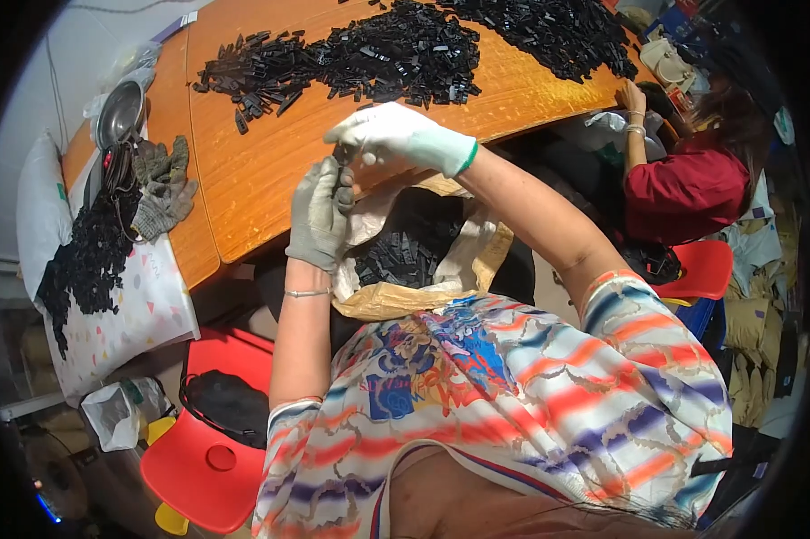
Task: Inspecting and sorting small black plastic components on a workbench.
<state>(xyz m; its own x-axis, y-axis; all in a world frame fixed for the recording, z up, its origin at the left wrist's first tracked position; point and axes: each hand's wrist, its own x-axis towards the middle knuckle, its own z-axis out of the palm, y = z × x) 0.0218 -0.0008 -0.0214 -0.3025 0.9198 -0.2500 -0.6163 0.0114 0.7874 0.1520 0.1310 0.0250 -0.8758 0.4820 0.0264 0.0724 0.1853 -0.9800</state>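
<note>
My left hand (317, 216), in a grey-coated glove with bare-looking fingertips, is closed round a small black plastic piece (340, 172) that pokes out at the top of its grip. Just above, my right hand (391, 139), in a white glove with a green cuff, bends its fingers over the same spot and pinches at the dark piece. Its exact shape is hidden by the fingers. Below both hands, an open tan sack (382, 304) with a white lining sits at my lap. Loose black plastic pieces (396, 259) fill its bottom.
Heaps of black pieces (396, 54) lie across the orange-brown table (243, 180). At left are a metal bowl (121, 115), worn gloves (162, 184) and black scraps (91, 256). A red chair (203, 467) stands lower left. A co-worker in a dark red top (688, 193) sits at right.
</note>
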